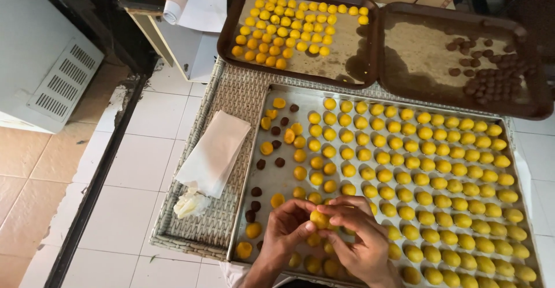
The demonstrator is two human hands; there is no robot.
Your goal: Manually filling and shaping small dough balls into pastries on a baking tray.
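The large silver rectangular metal baking tray point(272, 178) is filling the lower right of the frame, carrying rows of yellow dough balls point(439, 166), and over its lower left edge both hands are working together: the left hand point(283, 230) and the right hand point(361, 239) are closing their fingertips around one small yellow dough ball point(319, 218), held just above the tray, neither hand open. To shape it well, I judge that light, even pressure from all the fingertips is needed, turning the ball so no seam or dark filling is showing, and keeping it clear of the finished rows beside it. At the left of the tray small dark brown filling balls point(279, 162) are lying among flattened yellow pieces. In the upper part of the frame two dark brown trays are sitting side by side, one point(347, 51) holding more yellow balls, the other point(416, 51) holding brown ones. The surface is a pale woven wicker top point(231, 91), bearing a folded white cloth point(215, 152). Left of it, white floor tiles point(139, 161) are showing.
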